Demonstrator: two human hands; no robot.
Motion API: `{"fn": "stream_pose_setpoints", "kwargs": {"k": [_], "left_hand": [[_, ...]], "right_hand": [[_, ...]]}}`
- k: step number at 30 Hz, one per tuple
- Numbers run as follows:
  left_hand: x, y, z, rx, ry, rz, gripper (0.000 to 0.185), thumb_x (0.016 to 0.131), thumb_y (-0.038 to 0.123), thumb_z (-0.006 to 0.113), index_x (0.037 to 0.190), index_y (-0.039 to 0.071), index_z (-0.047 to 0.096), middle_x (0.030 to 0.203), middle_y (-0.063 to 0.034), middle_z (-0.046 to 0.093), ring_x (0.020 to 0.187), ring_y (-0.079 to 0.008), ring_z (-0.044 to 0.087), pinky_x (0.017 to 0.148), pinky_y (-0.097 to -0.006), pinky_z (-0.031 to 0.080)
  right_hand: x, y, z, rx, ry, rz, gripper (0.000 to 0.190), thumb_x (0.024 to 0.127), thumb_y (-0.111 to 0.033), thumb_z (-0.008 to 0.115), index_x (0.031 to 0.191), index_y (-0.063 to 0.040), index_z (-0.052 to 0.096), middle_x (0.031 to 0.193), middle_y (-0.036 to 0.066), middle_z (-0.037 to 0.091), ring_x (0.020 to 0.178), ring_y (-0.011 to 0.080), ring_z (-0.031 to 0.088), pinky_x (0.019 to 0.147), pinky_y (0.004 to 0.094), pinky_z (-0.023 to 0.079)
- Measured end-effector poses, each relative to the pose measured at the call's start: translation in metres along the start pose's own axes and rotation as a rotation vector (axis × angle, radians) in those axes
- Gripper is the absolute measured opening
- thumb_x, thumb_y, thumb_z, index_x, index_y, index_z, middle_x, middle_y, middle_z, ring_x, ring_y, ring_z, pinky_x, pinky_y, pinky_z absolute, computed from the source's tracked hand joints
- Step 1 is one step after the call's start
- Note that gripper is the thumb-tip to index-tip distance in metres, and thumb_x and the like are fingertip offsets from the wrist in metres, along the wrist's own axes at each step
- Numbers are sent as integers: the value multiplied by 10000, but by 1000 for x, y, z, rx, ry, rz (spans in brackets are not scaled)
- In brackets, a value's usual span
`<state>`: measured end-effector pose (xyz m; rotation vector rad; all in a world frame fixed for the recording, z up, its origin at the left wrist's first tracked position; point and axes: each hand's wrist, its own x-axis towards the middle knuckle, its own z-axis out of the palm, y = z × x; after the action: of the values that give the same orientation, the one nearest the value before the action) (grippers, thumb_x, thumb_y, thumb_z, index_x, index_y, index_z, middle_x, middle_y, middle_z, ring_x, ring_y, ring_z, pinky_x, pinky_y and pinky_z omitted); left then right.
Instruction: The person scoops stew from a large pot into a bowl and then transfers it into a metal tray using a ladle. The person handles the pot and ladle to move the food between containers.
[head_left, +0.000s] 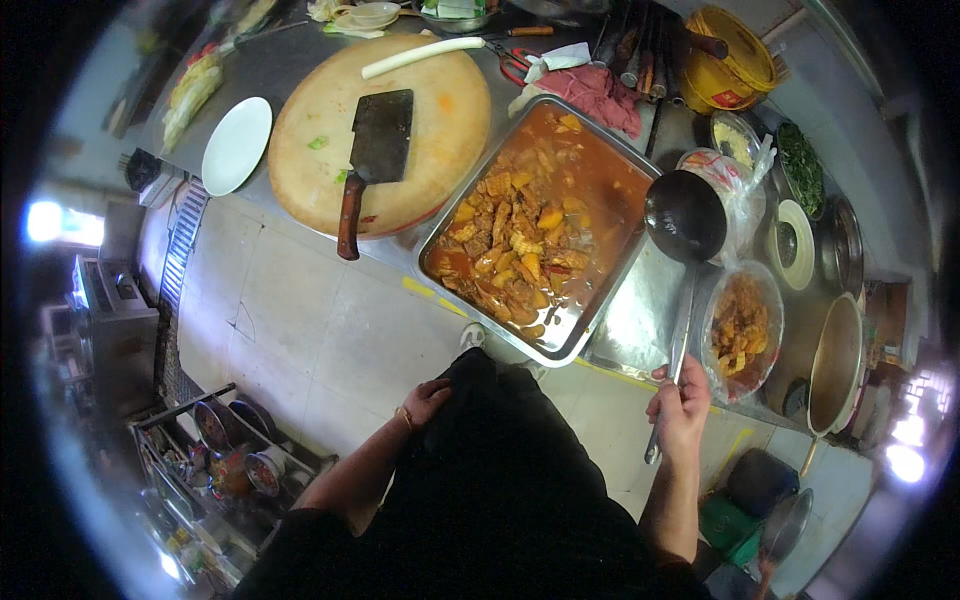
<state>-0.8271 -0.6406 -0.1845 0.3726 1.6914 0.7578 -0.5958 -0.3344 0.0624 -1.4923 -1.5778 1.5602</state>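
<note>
My right hand grips the metal handle of a ladle, whose dark round bowl hangs over the right rim of a steel tray. That tray holds a reddish-brown stew with meat pieces, corn chunks and yellow chunks in sauce. Close to the ladle handle stands a bowl lined with clear plastic, with a portion of similar stew inside. Against my dark clothing rests my left hand, a bracelet at its wrist; it appears to hold nothing, though its fingertips are partly hidden.
On a round chopping board lie a cleaver and a white leek stalk. A white plate is to its left. Red-handled scissors and a pink cloth lie behind the tray. A rack stands lower left.
</note>
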Motion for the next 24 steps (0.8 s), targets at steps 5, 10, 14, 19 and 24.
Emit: {"fn": "stream_pose_setpoints", "kwargs": {"k": [5, 10, 14, 19, 24], "left_hand": [[4, -24, -1, -155, 27, 37, 445, 891, 297, 560, 1211, -13, 570, 1176, -198, 609, 1120, -273, 562, 973, -338, 418], [3, -21, -4, -142, 46, 9, 441, 887, 296, 567, 1197, -17, 577, 1166, -185, 616, 1106, -257, 568, 960, -332, 425], [-3, -11, -5, -232, 116, -46, 418, 882, 278, 576, 1185, -10, 588, 1152, -173, 624, 1093, -242, 573, 951, -329, 429], [-17, -16, 0, -277, 239, -84, 405, 883, 266, 581, 1182, -7, 594, 1127, -149, 637, 1056, -219, 587, 928, -319, 442], [-30, -9, 2, -336, 251, -105, 406, 880, 266, 588, 1174, -13, 596, 1096, -146, 643, 1013, -211, 597, 907, -314, 450]], "right_hand": [[18, 6, 16, -95, -30, 6, 338, 862, -30, 457, 1197, 0, 497, 922, 47, 574, 490, 81, 488, 427, 214, 395], [55, 11, 24, -396, -48, -177, 340, 867, -65, 521, 1202, -10, 526, 792, 41, 586, 535, 84, 515, 461, 229, 399], [105, -17, 46, -788, -53, -498, 335, 802, -94, 577, 1131, -30, 586, 859, 201, 635, 721, 342, 619, 663, 403, 502], [154, -50, 72, -1101, -159, -635, 383, 786, -102, 571, 1167, -63, 585, 996, 200, 622, 886, 379, 610, 767, 434, 489], [174, -44, 70, -1081, -245, -749, 368, 772, -76, 580, 1138, -36, 600, 983, 206, 632, 856, 385, 615, 746, 427, 496]]}}
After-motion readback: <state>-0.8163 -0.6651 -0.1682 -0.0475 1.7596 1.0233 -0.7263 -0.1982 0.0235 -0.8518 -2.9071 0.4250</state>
